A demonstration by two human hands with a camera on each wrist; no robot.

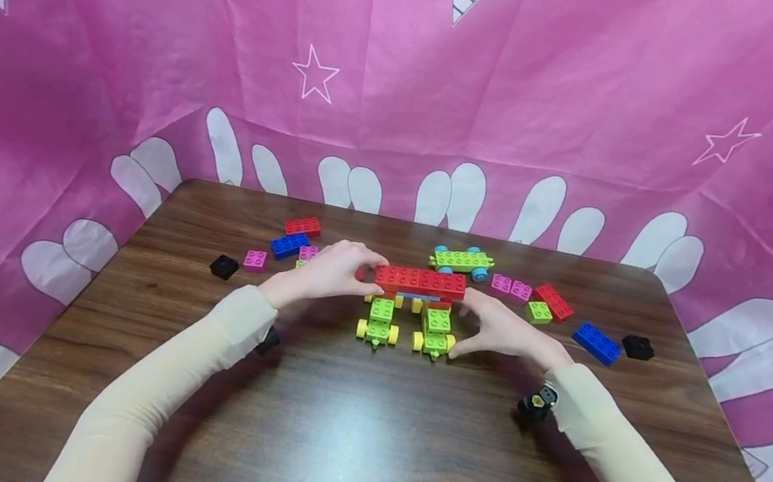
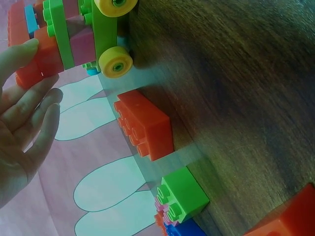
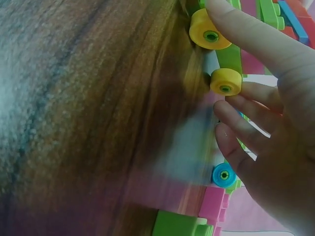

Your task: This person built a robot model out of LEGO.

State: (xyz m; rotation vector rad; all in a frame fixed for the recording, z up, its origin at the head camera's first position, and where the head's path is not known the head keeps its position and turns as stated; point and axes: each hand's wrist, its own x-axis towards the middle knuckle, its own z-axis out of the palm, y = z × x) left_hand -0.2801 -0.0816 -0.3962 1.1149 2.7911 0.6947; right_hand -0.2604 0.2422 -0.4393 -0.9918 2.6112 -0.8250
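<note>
Two green toy-brick cars stand side by side at the middle of the table, the left car (image 1: 381, 312) and the right car (image 1: 438, 322), both on yellow wheels. Red bricks (image 1: 420, 282) bridge across their tops, with a thin blue piece (image 2: 31, 19) just beneath. My left hand (image 1: 336, 268) pinches the left end of the red bricks between thumb and fingers. At the right car, my right hand (image 1: 503, 327) has its thumb at the near yellow wheel (image 3: 209, 30) and its fingers at the far wheel (image 3: 226, 81), gripping the side.
Behind the cars is a green wheeled base (image 1: 463, 260) with blue wheels. Loose bricks lie on both sides, among them a blue brick (image 1: 596, 342) and black brick (image 1: 638, 347) at right, and a red brick (image 1: 303, 225) at left. A pink curtain (image 1: 399, 66) hangs behind the table.
</note>
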